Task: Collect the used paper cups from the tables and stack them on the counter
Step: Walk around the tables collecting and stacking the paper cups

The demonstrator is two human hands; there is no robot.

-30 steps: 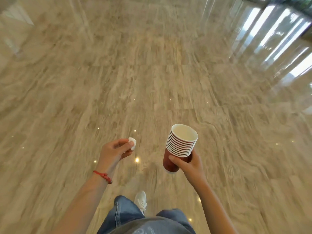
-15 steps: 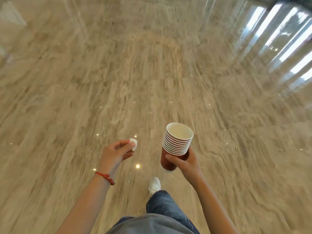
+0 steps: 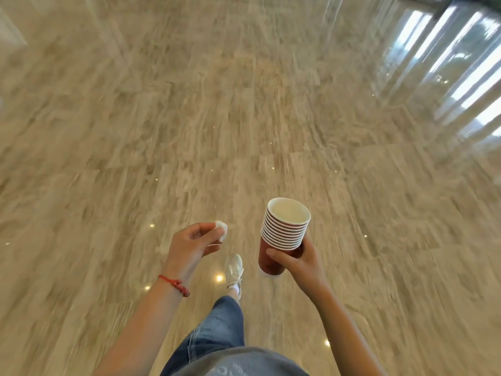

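1. Right hand (image 3: 303, 263) is reaching forward, fingers (image 3: 279, 255) wrapping the upright stack of red paper cups (image 3: 282, 234) low down.
2. Left hand (image 3: 189, 245) is raised alongside, fingers pinching a white wad (image 3: 221, 229) at their tips.

Red cord bracelet (image 3: 174, 284), blue jeans (image 3: 217, 329), grey shirt (image 3: 244, 362), white sneaker (image 3: 233, 270).

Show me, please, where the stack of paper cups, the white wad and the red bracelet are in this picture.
stack of paper cups (image 3: 284, 232): head view, on the banded rims.
white wad (image 3: 221, 228): head view, on its exposed top at the fingertips.
red bracelet (image 3: 174, 284): head view, on the cord across the wrist.
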